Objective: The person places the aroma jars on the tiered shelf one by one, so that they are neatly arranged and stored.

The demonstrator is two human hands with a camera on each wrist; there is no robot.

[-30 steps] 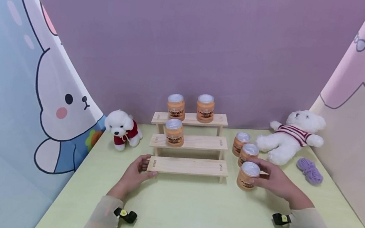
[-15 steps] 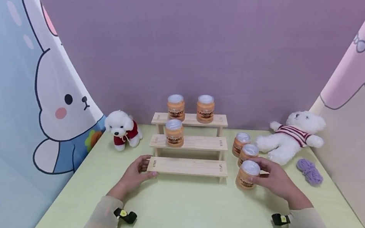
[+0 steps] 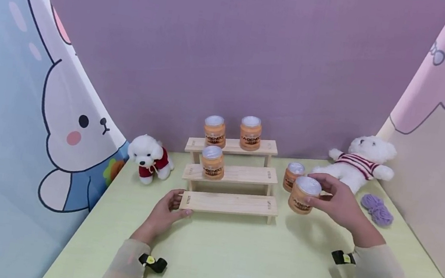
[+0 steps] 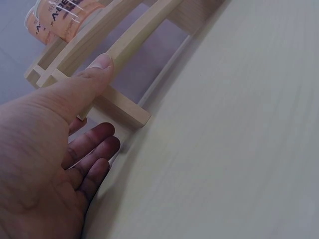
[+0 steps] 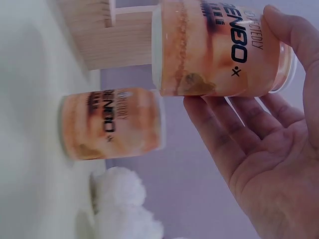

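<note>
My right hand (image 3: 337,202) holds an orange jar (image 3: 301,201) with a pale lid by its side, raised off the table. In the right wrist view the held jar (image 5: 219,50) is tilted sideways in the picture, thumb on one side and fingers on the other. Another jar (image 3: 292,180) stands behind it on the table; a third is hidden from the head view. My left hand (image 3: 165,211) grips the left end of the lowest step of a wooden three-step display stand (image 3: 230,203), thumb (image 4: 102,62) on its front edge. Two jars stand on the top step, one jar (image 3: 212,163) on the middle.
A white plush dog (image 3: 147,154) in red sits left of the stand. At the right lie a white teddy bear (image 3: 357,163) in a striped sweater and a purple yarn skein (image 3: 377,210). A purple cloth wall (image 3: 234,55) closes off the back of the table (image 3: 222,262).
My right hand has lifted the nearest jar off the table and moved it slightly back, covering the jar behind it. The left hand stays on the stand.
</note>
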